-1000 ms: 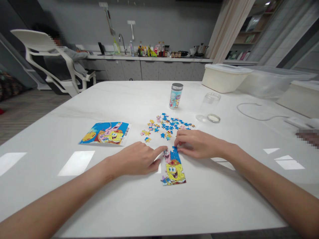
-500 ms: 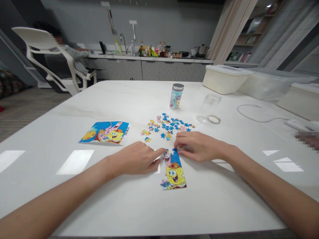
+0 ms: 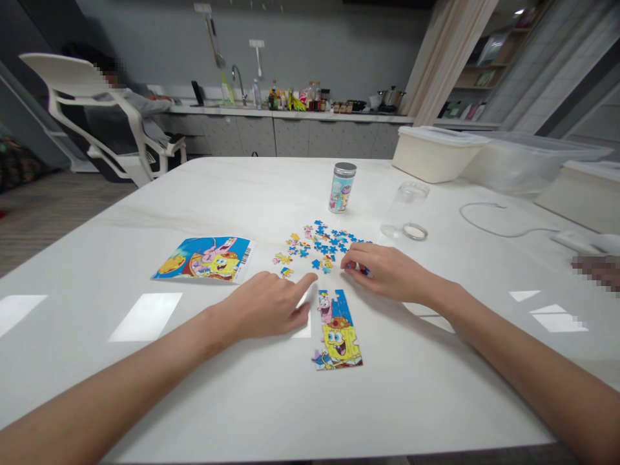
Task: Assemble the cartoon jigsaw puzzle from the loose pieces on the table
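The left forearm slants across the near left part of the glossy white counter (image 3: 232, 407), the left hand (image 3: 266, 303) palm down. Its index finger points out, apart from the thumb, the others curled; the tip is just beyond the far left corner of a flat, partly joined blue-and-yellow jigsaw strip (image 3: 340, 339). The right hand (image 3: 385, 271) arches over the near right side of a pile of loose blue, pink and yellow jigsaw pieces (image 3: 333, 248); its fingers bend toward the thumb, and I cannot tell whether they grip a piece. White surface stretches from the strip to the near edge.
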### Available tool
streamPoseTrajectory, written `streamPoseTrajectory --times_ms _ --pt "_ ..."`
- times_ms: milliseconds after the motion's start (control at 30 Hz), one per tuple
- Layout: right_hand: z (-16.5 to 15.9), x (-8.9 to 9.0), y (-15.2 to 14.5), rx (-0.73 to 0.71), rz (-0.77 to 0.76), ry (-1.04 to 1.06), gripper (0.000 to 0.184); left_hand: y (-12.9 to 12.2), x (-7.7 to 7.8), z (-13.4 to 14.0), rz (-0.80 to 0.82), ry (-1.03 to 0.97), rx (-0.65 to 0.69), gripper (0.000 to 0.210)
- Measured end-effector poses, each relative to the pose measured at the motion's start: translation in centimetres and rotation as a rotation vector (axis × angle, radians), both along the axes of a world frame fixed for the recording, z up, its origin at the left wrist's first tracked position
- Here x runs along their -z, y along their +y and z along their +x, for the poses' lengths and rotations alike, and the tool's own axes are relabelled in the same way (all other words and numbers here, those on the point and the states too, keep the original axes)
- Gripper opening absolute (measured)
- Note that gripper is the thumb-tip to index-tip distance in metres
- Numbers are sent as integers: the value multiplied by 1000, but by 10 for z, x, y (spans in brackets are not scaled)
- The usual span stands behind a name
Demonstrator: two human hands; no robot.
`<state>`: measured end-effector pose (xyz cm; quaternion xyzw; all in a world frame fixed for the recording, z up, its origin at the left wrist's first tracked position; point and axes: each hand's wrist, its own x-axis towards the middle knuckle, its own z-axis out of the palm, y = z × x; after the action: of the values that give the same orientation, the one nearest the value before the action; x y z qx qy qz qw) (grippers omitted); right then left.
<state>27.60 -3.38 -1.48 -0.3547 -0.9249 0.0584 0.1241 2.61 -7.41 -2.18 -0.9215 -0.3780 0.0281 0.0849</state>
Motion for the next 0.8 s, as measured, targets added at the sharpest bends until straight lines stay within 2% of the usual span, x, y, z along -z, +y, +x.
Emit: streamPoseTrajectory --times_ms 167,300,367,433,600,800 --pt "2 3 3 115 56 14 12 8 -5 -5 99 71 -329 29" --pt "1 1 4 308 43 -53 13 10 -9 -8 123 76 -476 31" --pt "1 0 3 394 5 -110 11 10 -9 -7 122 71 -494 32" --pt "1 -1 2 414 -34 -143 9 9 -8 -6 103 72 -488 34" --pt "3 3 2 295 -26 -113 6 10 -5 -7 52 63 -445 33" --pt "5 6 4 221 -44 -75 6 12 -1 -10 50 65 -391 31"
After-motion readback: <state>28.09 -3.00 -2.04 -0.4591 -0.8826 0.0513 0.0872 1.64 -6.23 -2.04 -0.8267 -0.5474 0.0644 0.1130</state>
